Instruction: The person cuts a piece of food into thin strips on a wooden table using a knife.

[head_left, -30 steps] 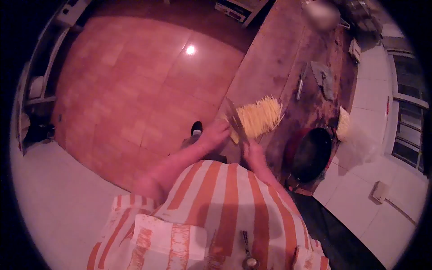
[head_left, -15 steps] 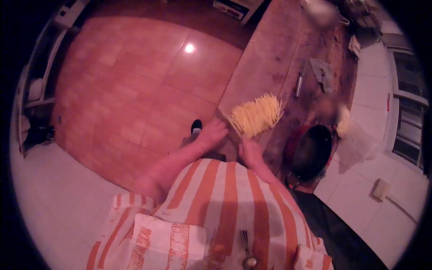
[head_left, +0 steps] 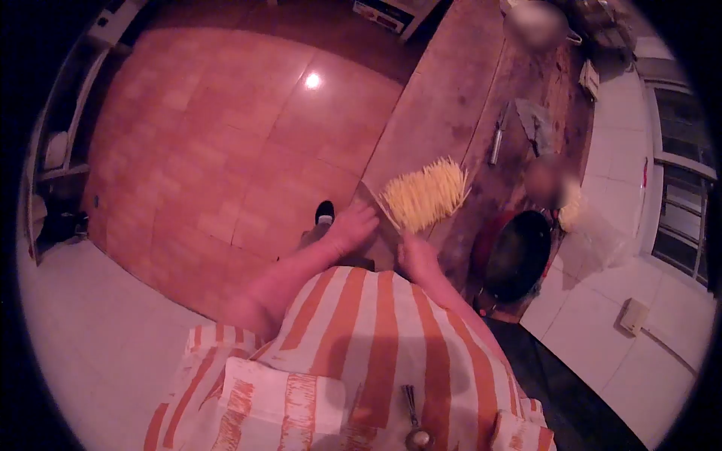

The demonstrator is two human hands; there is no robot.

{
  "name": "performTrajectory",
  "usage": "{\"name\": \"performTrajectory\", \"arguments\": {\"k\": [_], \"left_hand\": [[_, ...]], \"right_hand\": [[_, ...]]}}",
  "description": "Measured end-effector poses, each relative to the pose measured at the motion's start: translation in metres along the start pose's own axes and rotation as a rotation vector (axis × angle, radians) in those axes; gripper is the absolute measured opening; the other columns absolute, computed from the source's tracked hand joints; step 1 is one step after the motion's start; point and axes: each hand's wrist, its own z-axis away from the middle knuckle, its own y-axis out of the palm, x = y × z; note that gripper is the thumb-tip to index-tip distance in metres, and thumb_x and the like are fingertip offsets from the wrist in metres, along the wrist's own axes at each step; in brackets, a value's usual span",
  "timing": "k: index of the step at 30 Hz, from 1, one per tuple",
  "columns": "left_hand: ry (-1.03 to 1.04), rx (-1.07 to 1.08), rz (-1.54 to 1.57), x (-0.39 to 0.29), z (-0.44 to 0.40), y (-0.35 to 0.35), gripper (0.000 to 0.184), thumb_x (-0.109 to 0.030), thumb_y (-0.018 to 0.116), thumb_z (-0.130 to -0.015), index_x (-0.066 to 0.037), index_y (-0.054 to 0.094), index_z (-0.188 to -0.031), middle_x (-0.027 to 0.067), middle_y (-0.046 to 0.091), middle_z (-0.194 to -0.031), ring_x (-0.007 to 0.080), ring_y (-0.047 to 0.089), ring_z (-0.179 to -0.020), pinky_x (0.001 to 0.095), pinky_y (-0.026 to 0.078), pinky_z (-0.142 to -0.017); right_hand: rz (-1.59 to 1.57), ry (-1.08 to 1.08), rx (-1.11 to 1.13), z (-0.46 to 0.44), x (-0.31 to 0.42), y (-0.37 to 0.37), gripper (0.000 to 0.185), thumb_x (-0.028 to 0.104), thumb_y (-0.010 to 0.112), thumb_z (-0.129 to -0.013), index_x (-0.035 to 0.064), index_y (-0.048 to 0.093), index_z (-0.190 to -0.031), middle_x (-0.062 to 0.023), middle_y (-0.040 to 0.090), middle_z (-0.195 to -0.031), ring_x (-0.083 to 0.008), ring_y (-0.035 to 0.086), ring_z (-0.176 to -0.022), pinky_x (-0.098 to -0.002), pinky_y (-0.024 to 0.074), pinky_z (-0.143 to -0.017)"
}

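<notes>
A heap of thin yellow strips (head_left: 426,193) lies near the table's left edge, just beyond my hands. My right hand (head_left: 419,255) is wrapped round the handle end of what looks like a broad kitchen knife (head_left: 384,213), whose blade runs up and left beside the strips. At the blade's other end my left hand (head_left: 355,225) has its fingers curled against the metal. Part of the knife and the left fingertips are hidden.
On the wooden table (head_left: 444,98) stand a dark pan (head_left: 519,254) and a blurred round thing (head_left: 545,182). A metal-handled tool (head_left: 496,145) lies beside a crumpled sheet (head_left: 535,124). A clear plastic bag (head_left: 594,244) hangs at the right edge. Tiled floor (head_left: 218,143) extends left.
The view has shifted very slightly. Both hands stay at the blade, with the left moving only a little; the strips lie where they were.
</notes>
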Motion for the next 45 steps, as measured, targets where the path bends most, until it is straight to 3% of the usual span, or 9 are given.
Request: {"name": "performTrajectory", "arguments": {"k": [8,12,13,18,19,22,41,44,45], "left_hand": [[0.078,-0.121,-0.053,0.000,-0.005,-0.004,0.014,-0.010,0.052,-0.064,-0.005,0.051,-0.076,0.0104,0.053,-0.094,0.0269,0.051,-0.088,0.0342,0.045,-0.072],[0.071,-0.135,-0.064,0.001,-0.008,-0.007,0.013,-0.009,0.052,-0.064,-0.005,0.052,-0.076,0.0102,0.053,-0.088,0.0269,0.052,-0.084,0.0360,0.045,-0.068],[0.029,-0.011,-0.011,0.004,0.000,0.001,0.019,-0.009,0.053,-0.062,-0.003,0.053,-0.080,0.0120,0.053,-0.094,0.0293,0.051,-0.091,0.0386,0.044,-0.074],[0.005,0.101,0.084,0.006,0.014,0.010,0.020,-0.009,0.052,-0.063,-0.001,0.055,-0.081,0.0149,0.054,-0.099,0.0336,0.051,-0.096,0.0412,0.044,-0.078],[0.082,-0.044,-0.023,0.000,0.004,0.002,0.011,-0.009,0.052,-0.062,-0.006,0.052,-0.072,0.0083,0.047,-0.071,0.0249,0.050,-0.069,0.0359,0.042,-0.055],[0.096,0.006,0.020,0.006,0.010,0.014,0.016,-0.012,0.052,-0.062,-0.006,0.053,-0.077,0.0086,0.047,-0.074,0.0249,0.048,-0.072,0.0351,0.043,-0.058],[0.147,0.020,0.018,-0.002,0.006,0.004,0.026,-0.010,0.051,-0.065,-0.001,0.052,-0.090,0.0115,0.051,-0.097,0.0288,0.050,-0.093,0.0334,0.046,-0.075],[0.131,0.078,0.060,0.004,0.008,0.012,0.023,-0.011,0.050,-0.073,-0.001,0.051,-0.093,0.0125,0.051,-0.096,0.0286,0.049,-0.094,0.0352,0.044,-0.078],[-0.125,0.150,0.396,0.012,0.012,0.020,0.023,-0.012,0.050,-0.072,-0.002,0.053,-0.092,0.0135,0.052,-0.096,0.0278,0.050,-0.095,0.0370,0.045,-0.076]], "right_hand": [[-0.285,-0.008,-0.238,0.000,0.002,-0.003,0.020,0.009,0.051,-0.076,0.0022,0.049,-0.094,-0.0246,0.056,-0.071,-0.0419,0.054,-0.066,-0.0500,0.0428,-0.059],[-0.045,0.031,0.037,0.010,0.017,-0.031,0.013,0.014,0.049,-0.080,0.0020,0.048,-0.085,-0.0239,0.057,-0.071,-0.0404,0.056,-0.066,-0.0488,0.0430,-0.058],[-0.033,0.070,0.100,0.013,0.020,-0.031,0.013,0.014,0.050,-0.080,0.0020,0.048,-0.085,-0.0238,0.057,-0.070,-0.0404,0.056,-0.067,-0.0487,0.0429,-0.058],[-0.120,-0.036,0.090,0.011,-0.007,-0.001,0.015,0.013,0.049,-0.079,0.0010,0.048,-0.087,-0.0226,0.055,-0.064,-0.0397,0.055,-0.064,-0.0484,0.0424,-0.056],[-0.225,-0.074,-0.006,0.009,-0.010,0.006,0.015,0.010,0.051,-0.076,0.0014,0.047,-0.088,-0.0224,0.053,-0.062,-0.0383,0.054,-0.059,-0.0463,0.0420,-0.052],[0.051,-0.076,-0.090,0.003,-0.011,0.018,0.020,0.007,0.052,-0.072,0.0022,0.046,-0.091,-0.0230,0.053,-0.061,-0.0385,0.054,-0.056,-0.0460,0.0416,-0.050],[-0.205,-0.012,-0.174,0.010,-0.023,0.024,0.016,0.014,0.052,-0.077,0.0024,0.050,-0.088,-0.0256,0.055,-0.067,-0.0433,0.054,-0.067,-0.0501,0.0422,-0.058],[-0.108,0.058,-0.124,0.015,-0.020,0.010,0.017,0.014,0.051,-0.078,0.0025,0.051,-0.091,-0.0261,0.054,-0.067,-0.0438,0.054,-0.068,-0.0492,0.0424,-0.058],[-0.144,0.026,-0.133,0.016,-0.015,0.004,0.016,0.014,0.050,-0.079,0.0020,0.050,-0.089,-0.0248,0.054,-0.069,-0.0435,0.053,-0.067,-0.0482,0.0410,-0.057]]}}
